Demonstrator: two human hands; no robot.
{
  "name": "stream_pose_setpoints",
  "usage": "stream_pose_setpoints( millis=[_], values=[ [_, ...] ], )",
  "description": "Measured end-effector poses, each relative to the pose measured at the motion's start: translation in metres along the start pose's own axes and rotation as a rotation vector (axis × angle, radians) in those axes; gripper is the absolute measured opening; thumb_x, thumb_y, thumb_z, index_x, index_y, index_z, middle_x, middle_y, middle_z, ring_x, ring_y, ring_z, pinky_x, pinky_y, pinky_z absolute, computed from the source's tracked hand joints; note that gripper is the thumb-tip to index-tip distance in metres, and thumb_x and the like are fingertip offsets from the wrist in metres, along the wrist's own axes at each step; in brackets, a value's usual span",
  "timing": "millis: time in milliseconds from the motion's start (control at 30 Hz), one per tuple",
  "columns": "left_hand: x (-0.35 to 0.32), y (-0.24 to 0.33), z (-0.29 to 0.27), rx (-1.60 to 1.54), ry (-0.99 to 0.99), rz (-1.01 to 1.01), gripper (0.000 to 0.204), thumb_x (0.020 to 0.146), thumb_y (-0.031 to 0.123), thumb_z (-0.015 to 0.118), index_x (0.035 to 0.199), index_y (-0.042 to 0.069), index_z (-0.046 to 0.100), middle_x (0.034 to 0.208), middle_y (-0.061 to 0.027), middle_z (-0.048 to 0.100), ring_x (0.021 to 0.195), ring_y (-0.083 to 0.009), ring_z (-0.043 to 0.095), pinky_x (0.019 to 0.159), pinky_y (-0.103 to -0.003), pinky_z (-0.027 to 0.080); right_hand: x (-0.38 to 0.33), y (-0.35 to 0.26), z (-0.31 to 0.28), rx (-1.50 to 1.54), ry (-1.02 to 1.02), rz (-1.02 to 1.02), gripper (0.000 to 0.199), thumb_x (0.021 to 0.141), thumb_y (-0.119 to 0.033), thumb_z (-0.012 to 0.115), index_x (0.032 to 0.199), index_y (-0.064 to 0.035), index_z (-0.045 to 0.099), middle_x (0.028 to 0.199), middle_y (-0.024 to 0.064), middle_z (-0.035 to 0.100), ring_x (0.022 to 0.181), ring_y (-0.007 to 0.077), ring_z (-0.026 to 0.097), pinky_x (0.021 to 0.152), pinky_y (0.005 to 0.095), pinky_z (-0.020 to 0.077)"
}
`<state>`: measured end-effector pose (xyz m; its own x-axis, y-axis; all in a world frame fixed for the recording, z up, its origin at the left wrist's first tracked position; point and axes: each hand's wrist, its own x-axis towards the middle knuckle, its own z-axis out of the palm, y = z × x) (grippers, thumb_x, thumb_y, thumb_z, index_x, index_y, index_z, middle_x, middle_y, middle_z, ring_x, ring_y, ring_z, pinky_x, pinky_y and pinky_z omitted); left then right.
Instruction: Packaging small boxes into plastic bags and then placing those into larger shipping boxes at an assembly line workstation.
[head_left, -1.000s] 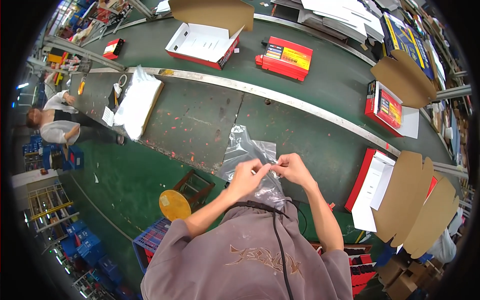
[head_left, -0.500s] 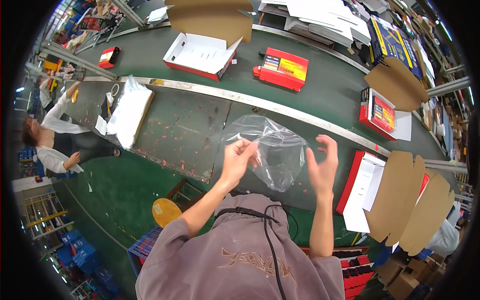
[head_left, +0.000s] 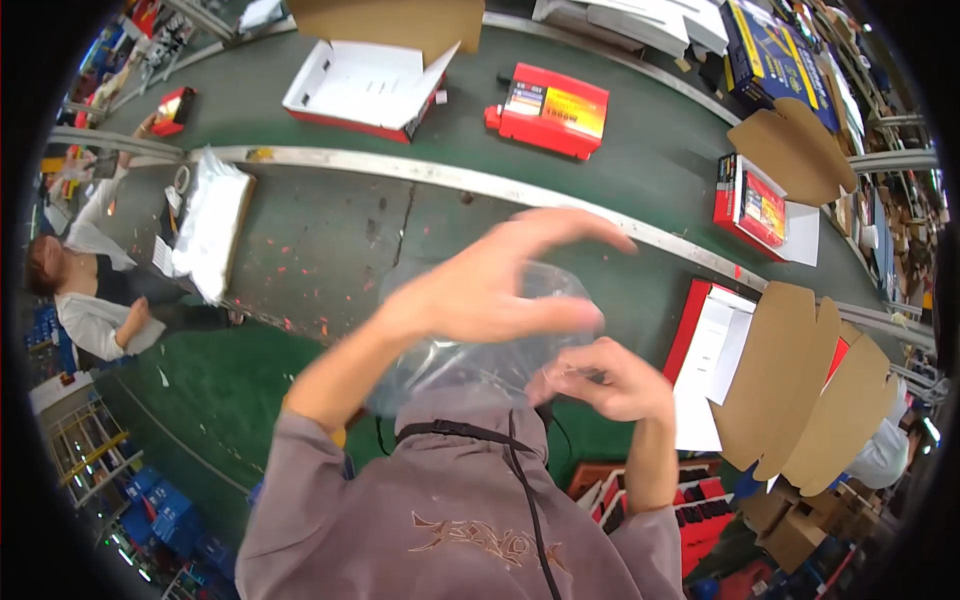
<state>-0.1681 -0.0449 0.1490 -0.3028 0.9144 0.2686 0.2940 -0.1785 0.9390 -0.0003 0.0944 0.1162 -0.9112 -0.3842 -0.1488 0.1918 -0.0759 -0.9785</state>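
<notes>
A clear plastic bag [head_left: 440, 365] hangs in front of my body, over the near edge of the workbench. My left hand [head_left: 475, 290] is raised above the bag, thumb and fingers spread wide and slightly blurred. Lower and to the right, my right hand [head_left: 615, 380] has its fingers curled and pinched at the bag's right edge. Part of the bag is hidden behind my left hand and forearm. Beyond the metal rail, a red rectangular device [head_left: 553, 110] with a yellow label lies on the green conveyor belt [head_left: 450, 120].
An open red-and-white carton [head_left: 365, 85] sits on the belt; another carton [head_left: 755, 210] holds a red device. Close on my right stands an open box [head_left: 700, 350] with brown flaps. A white plastic-wrapped stack [head_left: 213, 225] lies on the left bench. A co-worker [head_left: 95, 290] stands beyond it.
My left hand has let go of the bag, opened and swung up and right. My right hand has come down and closed at the bag. The bag has moved nearer my body.
</notes>
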Motion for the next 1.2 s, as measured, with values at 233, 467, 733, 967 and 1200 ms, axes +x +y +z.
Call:
stream_pose_setpoints(
  millis=[233, 467, 733, 967, 1200],
  values=[
    [0.063, -0.115, -0.002, -0.816, -0.869, -0.467, 0.062, 0.069, 0.012, 0.079, 0.121, -0.005, 0.050, 0.108, -0.0134, 0.060, 0.067, -0.0106, 0.060, 0.055, -0.023, 0.047, 0.020, 0.032, -0.129, 0.348, -0.552, -0.064, 0.014, 0.090, -0.003, 0.052, 0.090, 0.0088, 0.059, 0.084, 0.0162, 0.065, 0.074, 0.0280, 0.063, 0.067, 0.0340, 0.0479],
    [0.038, -0.289, -0.042, -1.421, -0.308, 0.258, 0.026, 0.074, 0.017, 0.072, 0.067, 0.001, 0.054, 0.076, -0.0192, 0.066, 0.063, -0.0306, 0.063, 0.082, -0.042, 0.045, 0.089, 0.131, -0.260, 0.687, -0.102, 0.146, 0.024, 0.081, -0.015, 0.067, 0.072, 0.0059, 0.060, 0.062, 0.0117, 0.061, 0.051, 0.0171, 0.058, 0.044, 0.0270, 0.0387],
    [0.089, -0.440, -0.014, -0.495, 1.164, -0.690, 0.033, 0.084, 0.007, 0.058, 0.060, 0.006, 0.036, 0.054, 0.0044, 0.034, 0.054, -0.0024, 0.031, 0.046, -0.023, 0.028, 0.284, 0.183, -0.379, -0.702, 0.592, 0.114, 0.019, 0.092, -0.013, 0.050, 0.079, 0.0002, 0.052, 0.063, -0.0014, 0.048, 0.062, 0.0067, 0.044, 0.055, 0.0208, 0.0350],
    [0.177, -0.445, -0.010, -0.668, 1.657, -0.844, 0.029, 0.096, 0.024, 0.046, 0.104, -0.004, 0.051, 0.089, -0.0084, 0.054, 0.079, -0.0116, 0.052, 0.071, -0.028, 0.043, 0.407, 0.227, -0.419, -0.971, 0.669, 0.010, 0.018, 0.093, -0.017, 0.048, 0.091, 0.0004, 0.054, 0.068, 0.0198, 0.054, 0.060, 0.0288, 0.053, 0.059, 0.0352, 0.0434],
    [0.192, -0.434, 0.004, -1.054, 1.819, -0.768, 0.026, 0.095, 0.026, 0.050, 0.087, 0.001, 0.052, 0.075, -0.0013, 0.050, 0.065, -0.0073, 0.043, 0.058, -0.024, 0.038, 0.354, 0.185, -0.401, -0.921, 1.036, -0.010, 0.020, 0.095, -0.020, 0.047, 0.091, -0.0016, 0.055, 0.059, 0.0109, 0.055, 0.055, 0.0150, 0.053, 0.053, 0.0295, 0.0420]
  ],
)
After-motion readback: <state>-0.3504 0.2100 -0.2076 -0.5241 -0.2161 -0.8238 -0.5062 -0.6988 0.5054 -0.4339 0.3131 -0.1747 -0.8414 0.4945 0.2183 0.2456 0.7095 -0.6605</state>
